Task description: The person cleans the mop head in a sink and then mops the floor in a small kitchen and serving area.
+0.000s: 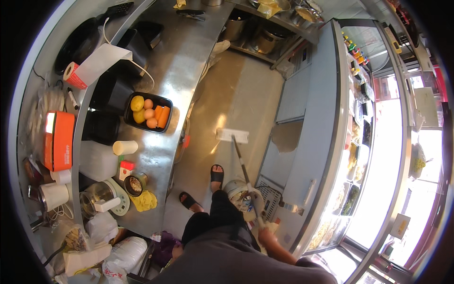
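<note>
My right hand (266,237) grips the lower end of a long pole handle (242,167). At its far end a flat white mop head (224,134) rests on the wet, shiny floor, between the steel counter and the refrigerated display case. A waste bin (237,187) filled with refuse stands under the near part of the pole. Only a bit of my left hand (176,251) shows at my left side, by a purple bag (165,246); its fingers are hidden.
A steel counter (152,152) runs along the left, bearing a black tray (149,130) of potatoes, eggs and carrots. The glass-fronted display case (321,124) lines the right side. At the far end, pots (267,41) sit on a low shelf. My sandalled feet stand left of the bin.
</note>
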The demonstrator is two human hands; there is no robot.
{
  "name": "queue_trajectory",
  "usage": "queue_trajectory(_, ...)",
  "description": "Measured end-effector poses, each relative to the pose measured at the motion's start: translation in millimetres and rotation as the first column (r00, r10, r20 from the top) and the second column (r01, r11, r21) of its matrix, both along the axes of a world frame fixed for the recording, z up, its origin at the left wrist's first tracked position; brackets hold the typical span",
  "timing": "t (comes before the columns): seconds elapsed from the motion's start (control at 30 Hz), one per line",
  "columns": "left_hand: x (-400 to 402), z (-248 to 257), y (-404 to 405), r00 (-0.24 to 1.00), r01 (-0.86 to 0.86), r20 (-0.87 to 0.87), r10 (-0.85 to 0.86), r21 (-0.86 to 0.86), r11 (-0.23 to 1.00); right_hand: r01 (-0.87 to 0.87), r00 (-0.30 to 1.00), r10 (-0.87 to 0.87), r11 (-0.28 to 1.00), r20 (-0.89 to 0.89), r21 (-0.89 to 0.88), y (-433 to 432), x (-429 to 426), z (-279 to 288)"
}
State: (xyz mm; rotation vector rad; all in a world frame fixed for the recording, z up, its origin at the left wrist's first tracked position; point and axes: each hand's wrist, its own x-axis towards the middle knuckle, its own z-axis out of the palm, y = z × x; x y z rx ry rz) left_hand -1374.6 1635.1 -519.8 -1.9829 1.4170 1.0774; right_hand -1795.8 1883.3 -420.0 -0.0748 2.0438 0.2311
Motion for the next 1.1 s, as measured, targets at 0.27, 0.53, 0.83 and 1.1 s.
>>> queue_trajectory(0.27,2,6,2,1.0,0.006,0.031,-0.004,-0.05,0.999,-0.556,0.83,0.554,0.81,-0.069,-0.187,-52,-73,-152)
queue_trajectory(0.53,-1,22,37,0.985,0.174,0.031,-0.172,-0.06,0.983,-0.317,0.846,0.197,0.933,-0.495,-0.171,-278,-477,-282)
queue_trajectory(0.83,3,70,77,0.981,-0.088,0.182,0.07,0.093,0.992,-0.515,0.857,0.473,0.762,-0.205,-0.392,-364,-462,-314)
queue_trajectory(1.1,73,47,86,0.978,-0.169,0.134,0.159,0.063,0.984,-0.137,0.988,0.096,0.901,-0.118,-0.412,-182,-123,-210)
